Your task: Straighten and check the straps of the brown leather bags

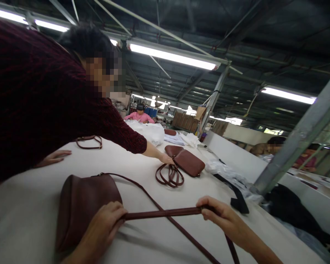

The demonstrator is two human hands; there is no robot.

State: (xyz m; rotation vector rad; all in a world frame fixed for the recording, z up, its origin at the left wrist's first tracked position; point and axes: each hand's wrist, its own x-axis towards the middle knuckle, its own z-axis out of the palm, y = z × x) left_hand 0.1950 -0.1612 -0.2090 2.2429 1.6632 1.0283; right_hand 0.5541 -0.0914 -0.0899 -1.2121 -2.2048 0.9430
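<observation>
A: Start big. What's under your hands?

B: The pale worktop fills the near scene. A co-worker in a dark red sweater leans in from the left, one hand on a second bag farther off.

A: And your own bag?

B: The brown bag lies near left. Your left hand presses on it, closed around the strap; your right hand grips the strap's other end, pulled taut between them.

A: So you look mid-way through straightening it. Next likely calls for keeping both grips firm and folding the strap evenly.
</observation>
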